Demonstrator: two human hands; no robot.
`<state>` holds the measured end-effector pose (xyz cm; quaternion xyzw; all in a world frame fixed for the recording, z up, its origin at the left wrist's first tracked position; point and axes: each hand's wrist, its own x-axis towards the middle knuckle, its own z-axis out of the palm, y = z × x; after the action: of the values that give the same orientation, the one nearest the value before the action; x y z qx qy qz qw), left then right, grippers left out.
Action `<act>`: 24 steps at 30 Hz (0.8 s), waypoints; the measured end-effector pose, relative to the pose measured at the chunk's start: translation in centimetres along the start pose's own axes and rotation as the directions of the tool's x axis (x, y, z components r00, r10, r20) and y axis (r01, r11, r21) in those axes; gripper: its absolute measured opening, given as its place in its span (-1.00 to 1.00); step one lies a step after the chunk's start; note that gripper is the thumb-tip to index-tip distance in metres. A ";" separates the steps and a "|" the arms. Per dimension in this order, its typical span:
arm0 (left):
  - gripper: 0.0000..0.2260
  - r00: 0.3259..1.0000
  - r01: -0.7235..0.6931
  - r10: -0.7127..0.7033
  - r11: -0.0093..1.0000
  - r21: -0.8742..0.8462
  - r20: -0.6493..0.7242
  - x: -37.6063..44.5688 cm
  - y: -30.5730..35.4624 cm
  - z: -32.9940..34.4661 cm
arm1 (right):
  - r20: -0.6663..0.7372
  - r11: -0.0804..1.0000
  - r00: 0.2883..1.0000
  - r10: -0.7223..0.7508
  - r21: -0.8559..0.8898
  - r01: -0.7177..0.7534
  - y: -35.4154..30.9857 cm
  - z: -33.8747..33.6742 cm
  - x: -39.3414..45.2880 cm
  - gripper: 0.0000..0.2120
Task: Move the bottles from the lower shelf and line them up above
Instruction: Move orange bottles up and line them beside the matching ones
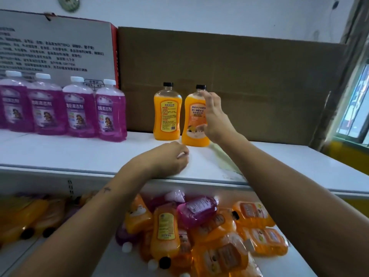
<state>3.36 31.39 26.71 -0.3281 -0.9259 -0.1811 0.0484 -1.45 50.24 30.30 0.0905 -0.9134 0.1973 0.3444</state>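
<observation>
1. Upper shelf (pixel 79 154): four purple bottles (pixel 60 108) are lined up at the left, upright, white caps on. Two orange bottles stand right of them, well apart from the purple row. The first orange bottle (pixel 167 112) is seen with its back label forward.

2. The second orange bottle (pixel 194 120) stands upright on the shelf just beside the first. It is flanked on its right side by the right hand (pixel 214 116), fingers spread and loosely extended along the body, thumb low near the base. The bottle appears contacted or just let go; a firm grasp is not shown, and whether the fingertips truly touch cannot be told.

3. The left hand (pixel 171 158) is rested on the shelf near the front edge, fingers loosely curled, nothing held.

4. Lower shelf (pixel 119 260): a jumbled heap (pixel 199 226) of orange and purple bottles is left lying on its side; most of the task is judged undone.

5. Step in hand, as judged: setting and squaring the second orange bottle. The base should be seated flat before the hand is drawn away sideways, not forward, so the bottle is not toppled.

6. The front label might be matched with its neighbour's facing, and the gap to the first orange bottle kept even.

7. A brown cardboard sheet (pixel 249 80) and a printed box (pixel 56 47) stand behind; bottles should be kept in one straight line ahead of these.
</observation>
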 end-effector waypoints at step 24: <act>-0.79 0.738 -0.257 0.128 0.961 -0.101 -0.663 -6.8 0.1 1.0 | 0.128 0.958 0.978 0.164 0.218 -0.189 -2.3 -3.8 -4.7 -0.22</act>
<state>8.79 27.79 24.39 -0.3421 -0.7909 -0.3632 0.3542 4.99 49.93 30.49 0.0583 -0.9064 0.3258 0.2623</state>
